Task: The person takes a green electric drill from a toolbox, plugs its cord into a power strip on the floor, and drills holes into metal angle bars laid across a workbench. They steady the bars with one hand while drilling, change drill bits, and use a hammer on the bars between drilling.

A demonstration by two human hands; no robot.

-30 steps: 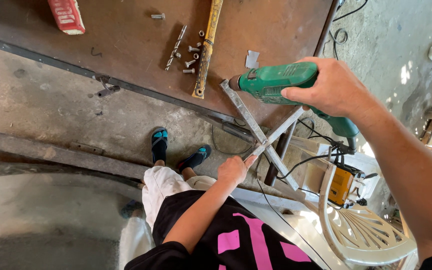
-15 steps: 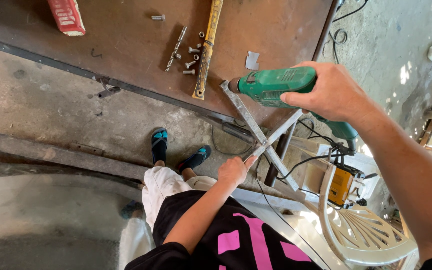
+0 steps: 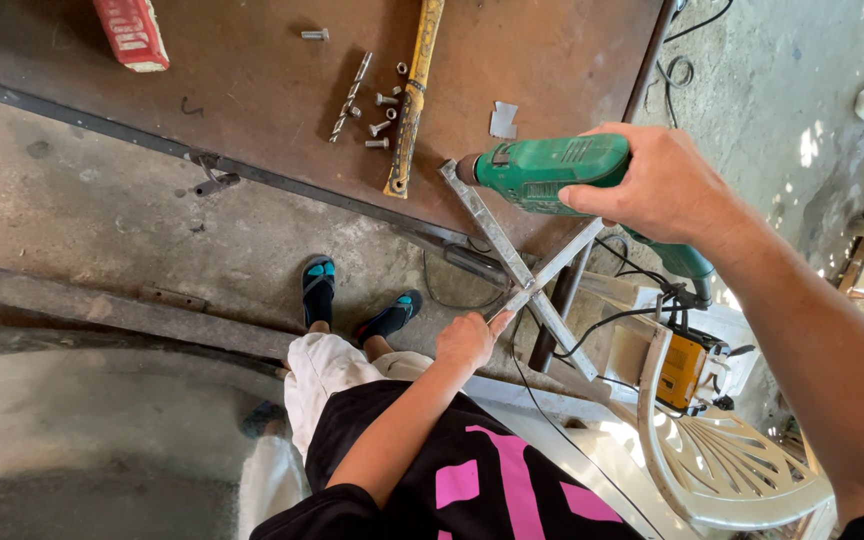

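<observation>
My right hand (image 3: 667,185) grips a green power drill (image 3: 552,170), whose nose points left at the upper end of two flat grey metal strips (image 3: 512,265) crossed in an X. My left hand (image 3: 467,340) pinches the strips just below the crossing, over the edge of a brown metal table (image 3: 252,110). The drill's chuck sits against the top of one strip. Its black cord (image 3: 642,255) trails down to the right.
On the table lie several loose bolts (image 3: 380,115), a drill bit (image 3: 352,90), a worn yellow bar (image 3: 412,100) and a red box (image 3: 132,30). A white plastic chair (image 3: 722,470) and a yellow device (image 3: 682,370) stand at lower right. My sandalled feet (image 3: 352,300) rest on concrete.
</observation>
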